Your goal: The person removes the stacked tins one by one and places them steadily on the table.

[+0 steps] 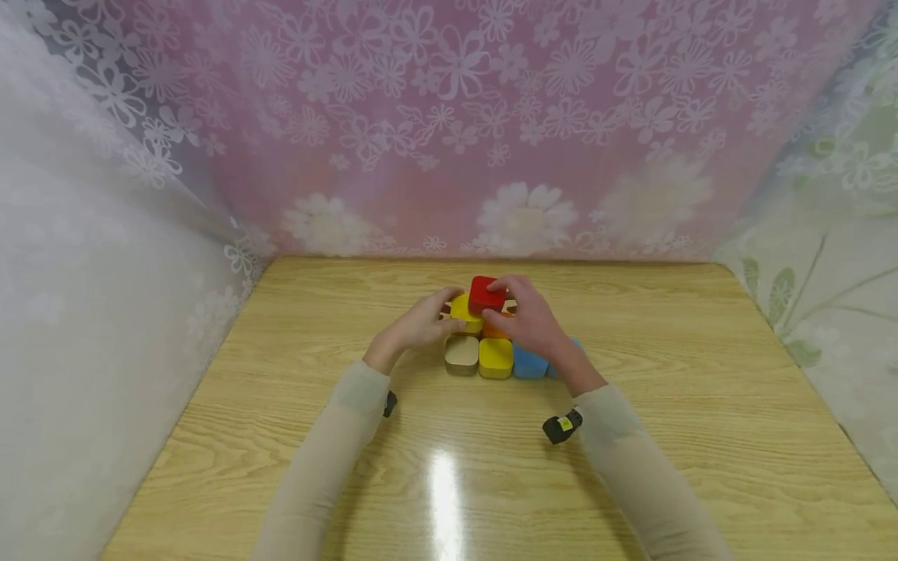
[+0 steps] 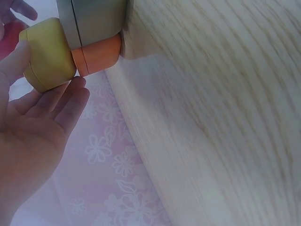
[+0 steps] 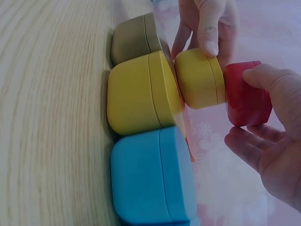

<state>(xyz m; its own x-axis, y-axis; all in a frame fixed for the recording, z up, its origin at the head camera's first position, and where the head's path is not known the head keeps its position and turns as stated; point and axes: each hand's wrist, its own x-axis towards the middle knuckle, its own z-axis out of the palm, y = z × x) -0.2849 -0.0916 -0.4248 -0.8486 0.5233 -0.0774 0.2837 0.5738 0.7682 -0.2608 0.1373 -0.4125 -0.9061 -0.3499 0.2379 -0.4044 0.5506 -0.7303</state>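
Observation:
My left hand (image 1: 419, 318) grips a small yellow box (image 3: 198, 77) with rounded corners and a lid seam, thumb on the near side and fingers behind. That box sits up on a back row, over an orange box (image 2: 99, 54). With thumb and fingers, my right hand (image 1: 535, 318) holds a similar red box (image 3: 245, 96) right at the top of the yellow one. In front of them runs a row on the table: a beige box (image 1: 461, 355), a second yellow box (image 1: 495, 359) and a blue box (image 1: 529, 361).
Another blue box (image 1: 554, 372) ends the front row at the right, partly under my right wrist. Dark brown bits (image 1: 513, 308) show behind my fingers. The wooden table (image 1: 316, 467) meets a pink flowered curtain (image 1: 421, 179) at the back and pale cloth at both sides.

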